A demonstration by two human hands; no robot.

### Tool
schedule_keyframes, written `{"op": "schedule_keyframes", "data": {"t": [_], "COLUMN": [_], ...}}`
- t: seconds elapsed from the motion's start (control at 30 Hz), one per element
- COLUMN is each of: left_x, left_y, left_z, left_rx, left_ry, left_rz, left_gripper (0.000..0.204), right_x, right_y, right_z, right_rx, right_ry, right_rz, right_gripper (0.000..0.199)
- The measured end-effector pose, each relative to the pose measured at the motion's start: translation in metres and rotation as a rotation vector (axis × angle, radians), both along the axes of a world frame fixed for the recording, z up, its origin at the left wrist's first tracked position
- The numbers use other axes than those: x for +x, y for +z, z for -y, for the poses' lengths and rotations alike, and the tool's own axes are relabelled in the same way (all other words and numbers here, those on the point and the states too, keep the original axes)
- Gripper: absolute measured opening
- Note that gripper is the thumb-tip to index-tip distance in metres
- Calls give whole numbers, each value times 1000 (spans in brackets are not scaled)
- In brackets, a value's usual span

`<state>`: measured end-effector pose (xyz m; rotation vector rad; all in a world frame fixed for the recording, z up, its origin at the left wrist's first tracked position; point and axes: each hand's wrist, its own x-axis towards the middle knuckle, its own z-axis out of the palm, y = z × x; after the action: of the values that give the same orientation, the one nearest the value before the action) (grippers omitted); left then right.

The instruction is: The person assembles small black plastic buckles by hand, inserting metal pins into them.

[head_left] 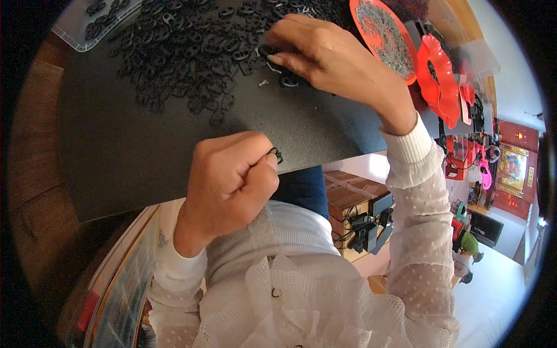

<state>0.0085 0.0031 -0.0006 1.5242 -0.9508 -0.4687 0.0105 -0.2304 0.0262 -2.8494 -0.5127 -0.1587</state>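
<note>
My left hand (232,182) is curled closed above the near edge of the dark table. Between its thumb and forefinger pokes out a small black plastic part (278,155). Farther off, my right hand (319,55) reaches over the table, its fingertips pinched at another small black part (267,50) by the right side of the heap. A large heap of similar black parts (174,69) spreads over the far side of the table (127,151). Small silvery pieces (263,83) lie just below my right fingertips; their exact kind is too small to tell.
A red dish (411,55) of small metal pieces stands at the far right, beside a wavy red tray (439,81). A clear plastic box (78,42) with black parts is at the far left. Below the table sits a cardboard box (348,194). People (466,255) are in the background.
</note>
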Motion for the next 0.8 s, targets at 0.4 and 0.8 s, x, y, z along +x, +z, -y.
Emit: {"op": "schedule_keyframes", "data": {"t": [0.4, 0.8], "left_x": [-1, -1], "left_y": [-2, -3], "left_z": [-3, -3], "left_rx": [0, -38], "left_ry": [12, 12], "left_rz": [-4, -50], "left_gripper": [20, 22], "right_x": [-3, 9], "right_y": [3, 7], "right_z": [-17, -16], "right_rx": [18, -37], "right_ry": [-55, -26], "right_rz": [-46, -197], "right_gripper": [15, 16]}}
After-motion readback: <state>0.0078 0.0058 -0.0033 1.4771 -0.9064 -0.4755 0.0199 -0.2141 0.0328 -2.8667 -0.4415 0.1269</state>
